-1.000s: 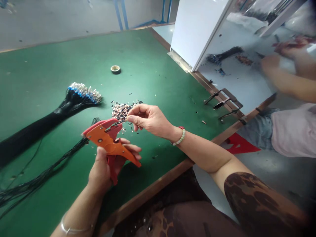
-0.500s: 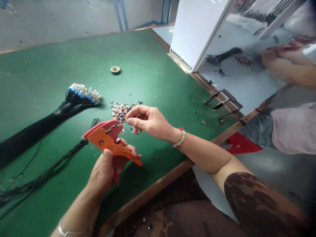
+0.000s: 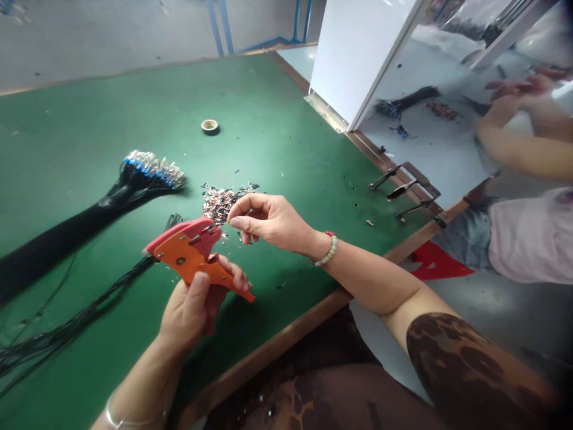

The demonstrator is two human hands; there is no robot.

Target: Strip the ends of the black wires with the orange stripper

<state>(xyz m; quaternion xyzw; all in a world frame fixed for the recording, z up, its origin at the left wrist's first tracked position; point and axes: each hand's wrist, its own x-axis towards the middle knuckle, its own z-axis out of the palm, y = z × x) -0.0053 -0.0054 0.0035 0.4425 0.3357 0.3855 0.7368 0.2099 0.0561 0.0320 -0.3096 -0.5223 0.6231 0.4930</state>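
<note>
My left hand [image 3: 192, 307] is wrapped round the handles of an orange and red wire stripper [image 3: 188, 254], its jaws pointing up and to the right. Thumb and fingertips of my right hand [image 3: 273, 221] are pinched at the stripper's mouth on a thin dark wire, mostly hidden by the fingers and the tool. Just behind my fingertips lies a heap of wire offcuts [image 3: 219, 203], black and copper-coloured. Under and left of the stripper runs a loose bundle of black wires [image 3: 102, 304].
A thick black wire bundle [image 3: 89, 224] with blue and silver ends lies at left on the green table [image 3: 134, 107]. A tape roll [image 3: 209, 126] sits further back. A metal clamp [image 3: 409, 185] grips the right edge by a white panel [image 3: 353, 54]. A co-worker's arms [image 3: 523, 131] are at far right.
My left hand has squeezed the stripper's handles closer together, and the tool has shifted slightly left. My right hand has barely moved. At far right the co-worker's arms have moved.
</note>
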